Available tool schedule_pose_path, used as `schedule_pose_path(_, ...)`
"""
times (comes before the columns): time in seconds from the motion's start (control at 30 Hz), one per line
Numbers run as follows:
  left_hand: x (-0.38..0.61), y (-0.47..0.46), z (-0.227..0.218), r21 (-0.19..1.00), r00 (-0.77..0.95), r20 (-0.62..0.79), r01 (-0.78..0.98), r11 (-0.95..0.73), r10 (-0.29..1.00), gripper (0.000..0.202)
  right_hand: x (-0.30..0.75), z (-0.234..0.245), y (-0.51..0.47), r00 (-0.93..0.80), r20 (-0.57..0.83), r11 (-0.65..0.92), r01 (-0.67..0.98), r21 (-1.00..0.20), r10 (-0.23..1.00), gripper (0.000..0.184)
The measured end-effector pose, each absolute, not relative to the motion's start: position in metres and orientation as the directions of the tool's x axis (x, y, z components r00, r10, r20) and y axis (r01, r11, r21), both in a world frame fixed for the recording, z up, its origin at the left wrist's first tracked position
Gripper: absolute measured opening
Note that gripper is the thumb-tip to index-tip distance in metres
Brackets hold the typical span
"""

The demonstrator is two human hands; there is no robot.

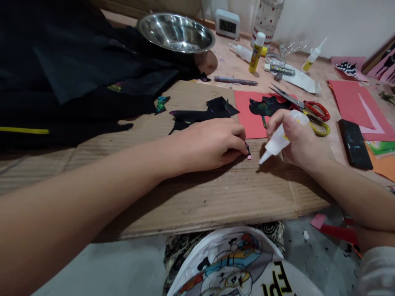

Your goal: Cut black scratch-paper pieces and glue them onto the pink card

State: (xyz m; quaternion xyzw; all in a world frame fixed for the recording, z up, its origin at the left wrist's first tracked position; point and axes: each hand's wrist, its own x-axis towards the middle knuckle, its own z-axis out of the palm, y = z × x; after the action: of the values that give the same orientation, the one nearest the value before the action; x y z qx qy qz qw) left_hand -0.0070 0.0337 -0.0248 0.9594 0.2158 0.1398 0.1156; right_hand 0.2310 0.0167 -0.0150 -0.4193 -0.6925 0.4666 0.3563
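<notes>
My left hand (220, 142) rests on the cardboard sheet (191, 197), its fingers pinching a tiny dark strip with a pink tip (249, 155). In my right hand (302, 137) is a white glue bottle (280, 137), tilted so its nozzle points down and left, close to the strip but apart from it. Black shiny fabric scraps (200, 117) lie just beyond my left hand. Behind the bottle, a black cut-out shape (267, 106) lies on a red paper sheet (247, 119), which my right hand partly hides.
Scissors (308, 109) with red and yellow handles lie beyond my right hand, near a black phone (354, 144). A steel bowl (175, 33), glue stick (257, 53), pen (236, 81) and digital clock (227, 24) stand or lie at the back. Black fabric (77, 74) covers the left.
</notes>
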Motion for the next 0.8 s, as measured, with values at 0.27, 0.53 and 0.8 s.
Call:
schedule_pose_path(0.27,-0.006,0.034,-0.026,0.290,0.865,0.230,0.376,-0.880,0.445,0.023,0.218,-0.024,0.017,-0.322,0.107,0.203,0.282,-0.938,0.941,0.060)
schedule_pose_path(0.53,-0.007,0.034,-0.027,0.294,0.864,0.216,0.387,-0.874,0.455,0.025,0.218,-0.027,0.019,-0.307,0.090,0.201,0.353,-0.914,0.947,0.062)
schedule_pose_path(0.8,-0.007,0.034,-0.026,0.291,0.864,0.212,0.390,-0.873,0.457,0.028,0.219,-0.028,0.020,-0.331,0.090,0.220,0.377,-0.900,0.939,0.060)
